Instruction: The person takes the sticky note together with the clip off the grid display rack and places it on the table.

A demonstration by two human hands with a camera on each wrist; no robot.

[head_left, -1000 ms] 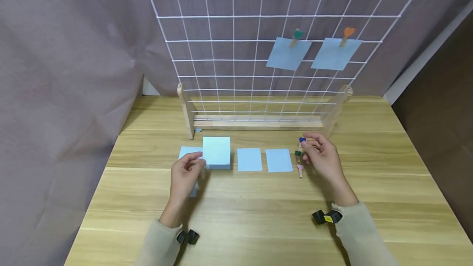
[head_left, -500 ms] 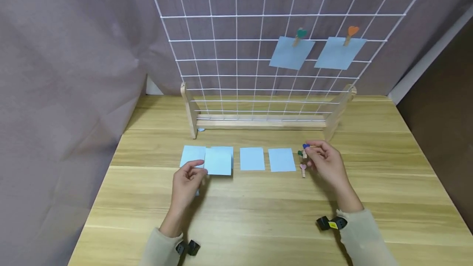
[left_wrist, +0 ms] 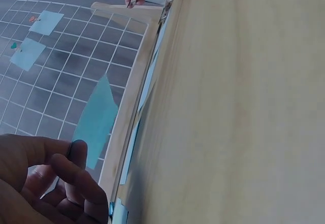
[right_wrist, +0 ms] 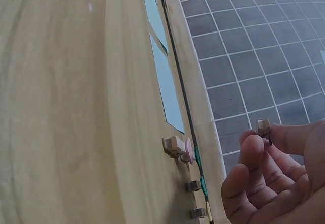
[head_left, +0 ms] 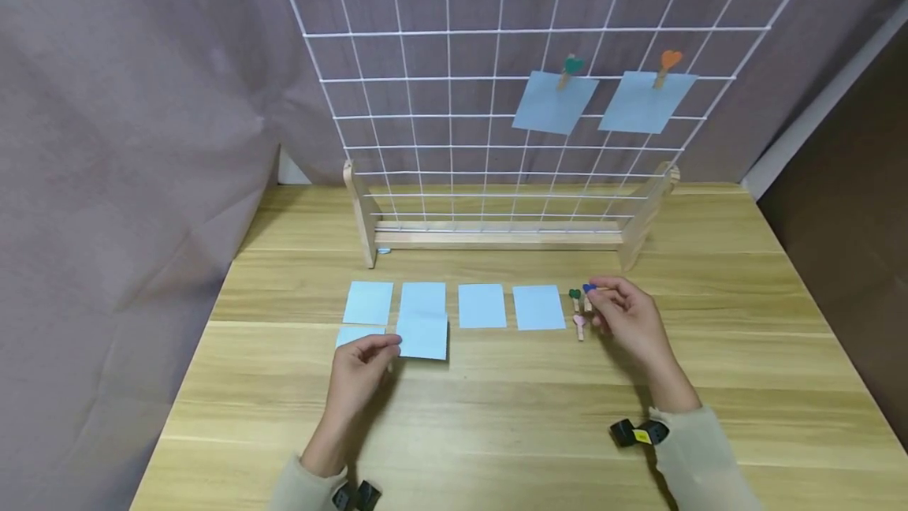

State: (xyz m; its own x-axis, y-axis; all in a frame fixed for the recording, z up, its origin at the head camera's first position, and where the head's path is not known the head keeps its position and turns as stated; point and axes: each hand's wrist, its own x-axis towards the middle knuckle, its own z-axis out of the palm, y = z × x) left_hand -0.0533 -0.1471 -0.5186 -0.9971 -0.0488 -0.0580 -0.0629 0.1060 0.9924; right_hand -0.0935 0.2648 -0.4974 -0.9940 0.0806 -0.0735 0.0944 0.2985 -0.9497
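Observation:
My left hand (head_left: pixel 362 373) pinches a light blue sticky note (head_left: pixel 423 337) by its left edge, thumb against fingers. In the head view that note overlaps the near part of another blue note (head_left: pixel 423 298) on the table; in the left wrist view it stands tilted off the fingertips. My right hand (head_left: pixel 633 330) pinches a small wooden clothespin with a blue heart (head_left: pixel 589 290) between thumb and forefinger. Just left of it are a green-heart clothespin (head_left: pixel 575 296) and a pink-heart clothespin (head_left: pixel 579 322). The right wrist view shows the held clothespin's wooden end (right_wrist: pixel 263 127).
A white wire grid (head_left: pixel 449 80) on a wooden stand (head_left: pixel 496 240) rises behind. Two blue notes hang from it under a green-heart clothespin (head_left: pixel 573 66) and an orange-heart clothespin (head_left: pixel 670 61). Flat notes (head_left: pixel 482 306) lie in a row; another note (head_left: pixel 360 333) lies partly behind my left hand.
My left hand has brought its sticky note toward the person, uncovering part of the note behind it. My right hand has moved slightly nearer the person with the blue-heart clothespin, away from the green-heart one.

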